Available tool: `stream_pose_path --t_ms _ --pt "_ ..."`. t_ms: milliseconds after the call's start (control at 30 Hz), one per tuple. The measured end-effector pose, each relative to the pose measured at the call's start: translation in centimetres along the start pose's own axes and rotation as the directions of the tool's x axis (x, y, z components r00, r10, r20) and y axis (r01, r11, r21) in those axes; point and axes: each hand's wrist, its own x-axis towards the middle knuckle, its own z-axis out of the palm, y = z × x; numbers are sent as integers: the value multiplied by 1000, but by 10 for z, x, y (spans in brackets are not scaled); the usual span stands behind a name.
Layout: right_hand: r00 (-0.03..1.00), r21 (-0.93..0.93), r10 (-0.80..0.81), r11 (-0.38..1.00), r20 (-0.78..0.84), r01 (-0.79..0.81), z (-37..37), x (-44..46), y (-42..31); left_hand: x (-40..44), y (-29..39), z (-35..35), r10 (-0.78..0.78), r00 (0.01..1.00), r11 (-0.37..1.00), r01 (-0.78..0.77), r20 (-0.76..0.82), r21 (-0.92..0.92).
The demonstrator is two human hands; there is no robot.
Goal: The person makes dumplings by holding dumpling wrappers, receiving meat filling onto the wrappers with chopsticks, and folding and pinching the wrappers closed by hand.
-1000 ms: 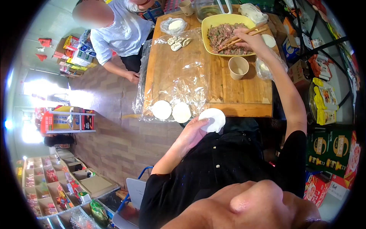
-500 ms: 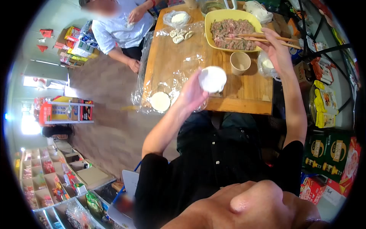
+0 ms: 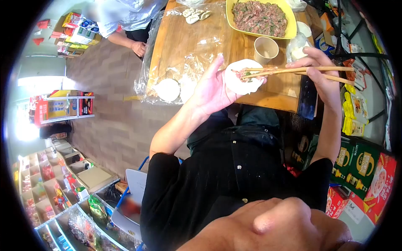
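A round white dumpling wrapper lies across the fingers of my left hand, whose thumb stands out to the side. In my right hand is a pair of chopsticks. Their tips rest on the wrapper, with a little minced meat filling under them. Beyond my hands stands a yellow tray of meat filling. A paper cup is just beyond the wrapper. Another round wrapper lies at the table's near left corner.
Clear plastic film covers the left side of the wooden table. Several folded dumplings sit farther back. A bag of dough is near my right hand. Across the table, another person's hand hangs by the edge.
My right hand has come from the yellow tray to the wrapper, bringing filling with the chopsticks. My left hand has turned palm up under the wrapper. The view has shifted lower.
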Motion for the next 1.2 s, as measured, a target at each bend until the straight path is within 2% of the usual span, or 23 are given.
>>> stream_pose_path --t_ms 67,133,200,233,267,333,500,567,700,800,867,1067,1200 --pt "999 56 31 998 10 -32 -3 3 -6 -2 -1 -2 3 1000 1000 -3 6 -9" --pt "1000 49 -15 999 -6 16 -5 5 -7 -2 -1 -8 -5 992 983 28 123 -183" --pt "992 177 67 983 -103 -48 -7 6 -6 -3 0 -5 -2 995 990 16 102 -140" --pt "988 156 61 987 -143 -39 -6 7 -4 -2 0 -4 0 997 995 8 82 -96" --pt "988 155 62 987 -142 -40 -5 9 -2 -3 1 -4 1 997 995 7 83 -97" --pt "988 168 97 983 -121 -76 -5 13 1 -3 1 -6 19 995 997 -26 98 69" --pt "983 240 123 967 -137 -87 -4 18 6 -1 5 -13 25 995 1000 -24 100 -6" --pt "982 323 104 945 -158 -48 0 19 6 0 6 -17 18 993 999 -14 119 -35" --pt "974 287 77 958 -214 -13 -2 15 -1 2 6 -20 29 994 996 -19 107 -91" --pt "969 246 125 967 -214 -70 -3 8 -10 1 8 -18 58 995 995 -50 84 -88" --pt "938 177 198 973 -286 -151 -2 4 -15 2 8 -18 78 996 995 -75 48 -72" --pt "941 55 168 986 -293 -159 7 6 -28 3 6 -20 89 994 991 -82 61 -109" --pt "946 -12 183 981 -266 -193 9 8 -25 2 4 -17 99 994 994 -97 48 -44"
